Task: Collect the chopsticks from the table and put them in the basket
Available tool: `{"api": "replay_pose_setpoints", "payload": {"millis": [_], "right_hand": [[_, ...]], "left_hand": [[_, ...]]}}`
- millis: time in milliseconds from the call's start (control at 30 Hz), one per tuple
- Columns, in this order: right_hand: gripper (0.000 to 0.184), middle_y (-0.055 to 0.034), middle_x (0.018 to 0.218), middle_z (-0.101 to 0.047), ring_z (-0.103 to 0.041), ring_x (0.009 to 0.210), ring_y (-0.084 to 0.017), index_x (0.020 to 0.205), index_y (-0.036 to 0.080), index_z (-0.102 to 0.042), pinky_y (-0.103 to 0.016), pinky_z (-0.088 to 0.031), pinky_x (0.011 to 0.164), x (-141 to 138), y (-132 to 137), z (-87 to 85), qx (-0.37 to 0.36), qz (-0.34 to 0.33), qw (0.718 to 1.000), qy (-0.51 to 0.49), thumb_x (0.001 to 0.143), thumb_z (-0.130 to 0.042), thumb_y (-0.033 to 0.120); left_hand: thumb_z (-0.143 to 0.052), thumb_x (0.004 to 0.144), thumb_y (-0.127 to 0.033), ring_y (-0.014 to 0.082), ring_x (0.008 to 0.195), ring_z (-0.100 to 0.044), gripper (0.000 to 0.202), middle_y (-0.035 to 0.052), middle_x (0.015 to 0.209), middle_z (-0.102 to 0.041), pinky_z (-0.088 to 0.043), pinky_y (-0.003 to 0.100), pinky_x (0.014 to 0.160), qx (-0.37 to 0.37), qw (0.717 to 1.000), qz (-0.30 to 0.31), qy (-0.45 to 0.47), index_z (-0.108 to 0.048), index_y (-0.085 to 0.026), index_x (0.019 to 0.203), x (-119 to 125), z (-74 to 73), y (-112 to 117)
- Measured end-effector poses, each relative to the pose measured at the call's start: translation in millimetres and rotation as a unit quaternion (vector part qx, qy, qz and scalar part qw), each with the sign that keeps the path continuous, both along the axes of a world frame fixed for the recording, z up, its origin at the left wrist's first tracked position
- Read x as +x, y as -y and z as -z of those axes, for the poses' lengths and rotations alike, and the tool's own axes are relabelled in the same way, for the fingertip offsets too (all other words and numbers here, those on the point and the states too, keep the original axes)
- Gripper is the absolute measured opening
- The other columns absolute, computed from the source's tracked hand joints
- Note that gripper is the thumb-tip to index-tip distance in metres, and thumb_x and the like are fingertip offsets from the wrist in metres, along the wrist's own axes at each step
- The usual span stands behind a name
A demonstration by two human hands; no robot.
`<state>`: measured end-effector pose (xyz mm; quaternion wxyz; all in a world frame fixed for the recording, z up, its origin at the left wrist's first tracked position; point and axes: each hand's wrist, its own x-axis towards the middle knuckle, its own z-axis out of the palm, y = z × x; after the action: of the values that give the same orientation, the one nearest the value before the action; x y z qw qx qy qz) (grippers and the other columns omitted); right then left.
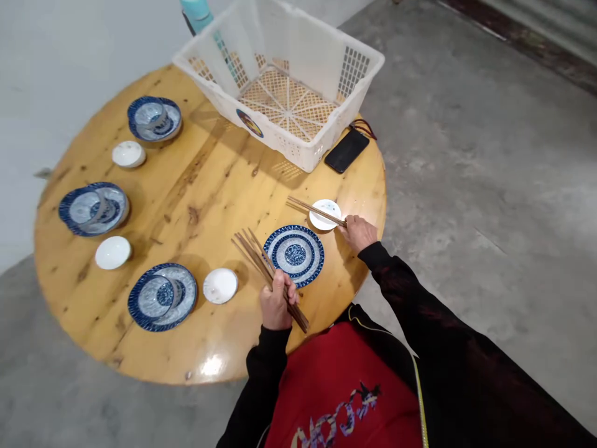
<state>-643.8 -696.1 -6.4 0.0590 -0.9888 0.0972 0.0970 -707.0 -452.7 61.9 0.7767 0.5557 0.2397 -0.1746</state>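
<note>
A white basket [280, 134] sits beside a black phone [346, 150] on the wooden table [196, 180].

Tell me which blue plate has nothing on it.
The blue plate between the left hand and the right hand, both holding chopsticks. Its patterned face is bare; the other three each carry a bowl.

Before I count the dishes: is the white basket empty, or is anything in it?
Empty. The white basket has a bare lattice floor, the wooden table showing through it; nothing lies inside.
</note>
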Motion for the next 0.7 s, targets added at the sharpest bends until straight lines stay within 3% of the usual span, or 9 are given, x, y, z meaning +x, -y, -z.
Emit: {"api": "replay_pose_setpoints", "payload": {"millis": [133,233,400,533,700], "right_hand": [[0.036,-0.0134,0.089,-0.067,-0.065,0.078,-0.026,0.104,0.013,-0.055,-0.029,-0.037,0.064,0.4,0.0,-0.7,0.015,-0.031,0.998,-0.052,0.101,-0.031,0.041],[0.035,-0.0110,0.080,-0.067,-0.065,0.073,-0.025,0.100,0.014,-0.054,-0.028,-0.034,0.060,-13.3,-1.9,-7.9,0.053,-0.026,0.998,-0.030,0.101,-0.031,0.040],[0.032,-0.0031,0.065,-0.059,-0.059,0.061,-0.020,0.087,0.020,-0.049,-0.027,-0.035,0.059,-64.1,-28.5,-39.2,0.212,-0.059,0.973,0.066,0.100,-0.028,0.040],[0.034,-0.0013,0.063,-0.056,-0.058,0.059,-0.018,0.083,0.022,-0.045,-0.026,-0.037,0.058,-102.4,-67.0,-54.7,0.311,-0.084,0.945,0.062,0.100,-0.023,0.041],[0.036,-0.0030,0.066,-0.061,-0.060,0.059,-0.019,0.094,0.019,-0.048,-0.027,-0.037,0.059,-119.8,-102.7,-51.4,0.294,-0.101,0.950,0.028,0.101,-0.019,0.038]], "left_hand": [[-0.064,0.076,-0.059,0.0045,0.035,-0.034,0.044,-0.0079,0.044,-0.040,-0.033,0.019,0.038,-0.005,1.000,-0.002,0.013,-0.047,-0.020,0.067,2.9,-1.1,25.7],[-0.065,0.075,-0.060,0.0039,0.036,-0.034,0.045,-0.0076,0.045,-0.041,-0.031,0.018,0.037,-0.019,1.000,0.002,0.012,-0.049,-0.019,0.069,11.1,-0.7,39.8],[-0.067,0.073,-0.063,0.0023,0.038,-0.033,0.048,-0.0073,0.051,-0.044,-0.028,0.016,0.038,-0.061,0.998,0.013,0.021,-0.053,-0.017,0.075,27.3,3.8,57.0],[-0.064,0.073,-0.066,0.0009,0.038,-0.031,0.053,-0.0040,0.058,-0.051,-0.022,0.017,0.035,-0.052,0.997,0.013,0.055,-0.058,-0.015,0.078,26.9,5.4,58.8],[-0.067,0.071,-0.064,0.0003,0.040,-0.032,0.052,-0.0025,0.069,-0.056,-0.022,0.018,0.035,-0.058,0.996,0.004,0.071,-0.063,-0.014,0.084,14.4,4.3,44.0]]}}
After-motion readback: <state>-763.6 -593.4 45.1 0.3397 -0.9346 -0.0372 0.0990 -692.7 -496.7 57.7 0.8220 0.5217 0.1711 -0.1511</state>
